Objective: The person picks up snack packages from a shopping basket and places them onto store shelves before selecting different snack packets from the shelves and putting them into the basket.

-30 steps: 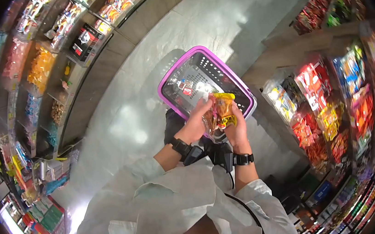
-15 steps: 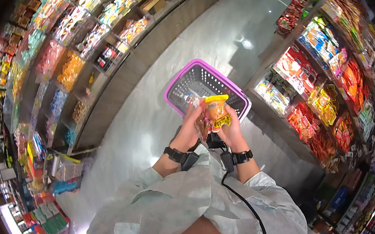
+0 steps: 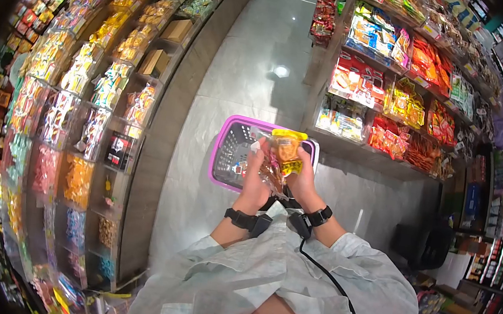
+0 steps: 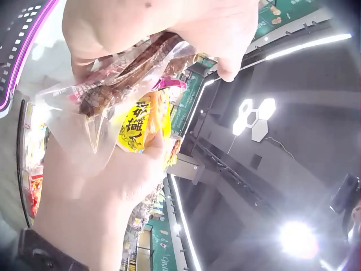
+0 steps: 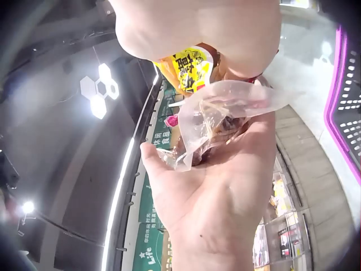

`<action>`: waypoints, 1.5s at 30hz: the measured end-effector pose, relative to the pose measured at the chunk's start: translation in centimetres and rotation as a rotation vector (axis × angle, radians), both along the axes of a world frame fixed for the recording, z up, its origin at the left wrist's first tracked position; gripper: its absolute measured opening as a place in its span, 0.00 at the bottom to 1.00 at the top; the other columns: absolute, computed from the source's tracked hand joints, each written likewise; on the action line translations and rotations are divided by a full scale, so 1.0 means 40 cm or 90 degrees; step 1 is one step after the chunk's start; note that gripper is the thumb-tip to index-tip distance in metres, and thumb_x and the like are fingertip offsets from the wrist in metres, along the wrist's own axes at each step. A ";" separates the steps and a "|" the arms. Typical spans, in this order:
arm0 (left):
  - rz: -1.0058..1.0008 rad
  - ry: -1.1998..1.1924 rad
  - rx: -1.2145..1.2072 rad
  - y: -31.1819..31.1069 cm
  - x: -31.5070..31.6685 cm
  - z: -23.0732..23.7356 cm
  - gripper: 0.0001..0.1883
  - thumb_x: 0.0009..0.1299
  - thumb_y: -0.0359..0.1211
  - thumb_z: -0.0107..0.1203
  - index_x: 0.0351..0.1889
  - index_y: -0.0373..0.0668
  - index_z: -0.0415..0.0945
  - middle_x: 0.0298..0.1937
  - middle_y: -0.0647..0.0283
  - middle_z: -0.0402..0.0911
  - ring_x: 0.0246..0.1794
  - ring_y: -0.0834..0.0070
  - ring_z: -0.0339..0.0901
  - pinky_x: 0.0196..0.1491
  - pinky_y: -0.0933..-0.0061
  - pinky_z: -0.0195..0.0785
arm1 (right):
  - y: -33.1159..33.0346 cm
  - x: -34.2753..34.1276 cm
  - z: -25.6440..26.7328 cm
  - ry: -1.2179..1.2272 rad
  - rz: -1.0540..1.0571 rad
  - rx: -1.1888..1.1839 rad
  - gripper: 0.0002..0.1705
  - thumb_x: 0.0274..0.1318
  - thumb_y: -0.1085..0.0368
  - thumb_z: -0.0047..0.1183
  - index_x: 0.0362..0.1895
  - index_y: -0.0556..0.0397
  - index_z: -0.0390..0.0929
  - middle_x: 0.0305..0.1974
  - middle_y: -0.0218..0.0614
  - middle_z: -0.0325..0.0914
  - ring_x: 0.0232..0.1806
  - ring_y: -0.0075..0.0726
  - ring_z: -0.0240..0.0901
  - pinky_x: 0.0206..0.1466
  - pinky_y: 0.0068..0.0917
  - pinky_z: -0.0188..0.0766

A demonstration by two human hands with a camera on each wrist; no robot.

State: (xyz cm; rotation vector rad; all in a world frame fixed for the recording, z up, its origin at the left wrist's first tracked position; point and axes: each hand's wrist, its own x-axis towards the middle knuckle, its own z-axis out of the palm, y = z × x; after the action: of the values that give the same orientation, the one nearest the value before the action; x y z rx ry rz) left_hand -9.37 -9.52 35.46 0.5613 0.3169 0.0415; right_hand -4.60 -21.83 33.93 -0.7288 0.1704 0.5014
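Observation:
In the head view both hands are close together over the near side of a shopping basket (image 3: 218,147) with a purple rim. My left hand (image 3: 256,179) holds a clear plastic packet (image 4: 98,104) with a dark brown snack inside; in the right wrist view it lies across the palm. Beside it, my right hand (image 3: 306,179) grips a yellow snack packet (image 3: 288,149) with its thumb along the side. Dark print shows on the yellow packet in the left wrist view. The two packets overlap between the hands. Some fingertips are hidden behind them.
A small packet (image 3: 239,167) lies in the basket. Candy bins (image 3: 78,177) line the left side, and a shelf of bagged snacks (image 3: 359,79) stands ahead on the right. Grey floor (image 3: 237,68) runs between them. A black cable (image 3: 341,291) hangs over the shirt.
The head view has turned, so the shelves and basket sit differently in it. The yellow packet now shows more of its front. Both hands keep hold of their packets.

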 end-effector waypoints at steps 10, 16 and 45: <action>-0.103 0.031 -0.240 0.096 0.026 0.011 0.23 0.84 0.50 0.43 0.67 0.47 0.69 0.64 0.63 0.77 0.66 0.68 0.73 0.67 0.58 0.68 | 0.099 -0.001 0.089 -0.010 -0.086 -0.019 0.32 0.72 0.44 0.42 0.65 0.56 0.73 0.57 0.46 0.82 0.57 0.43 0.80 0.67 0.42 0.72; -0.158 0.042 -0.219 0.120 0.042 0.053 0.26 0.81 0.52 0.48 0.64 0.43 0.73 0.63 0.60 0.78 0.65 0.65 0.75 0.71 0.57 0.65 | 0.106 -0.006 0.104 0.003 -0.104 0.074 0.34 0.72 0.43 0.40 0.64 0.58 0.73 0.55 0.49 0.82 0.56 0.45 0.81 0.65 0.42 0.76; -0.215 0.114 0.109 -0.434 -0.190 0.040 0.31 0.70 0.21 0.58 0.69 0.47 0.60 0.61 0.59 0.72 0.60 0.69 0.77 0.59 0.63 0.77 | -0.415 -0.245 0.074 0.073 -0.176 0.180 0.32 0.74 0.44 0.36 0.60 0.58 0.75 0.51 0.46 0.84 0.51 0.41 0.81 0.61 0.38 0.76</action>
State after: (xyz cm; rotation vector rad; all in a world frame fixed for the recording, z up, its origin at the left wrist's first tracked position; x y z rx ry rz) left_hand -16.98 -26.87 37.05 0.7846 0.3907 -0.3121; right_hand -14.38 -38.42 36.91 -0.3926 0.2962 0.2935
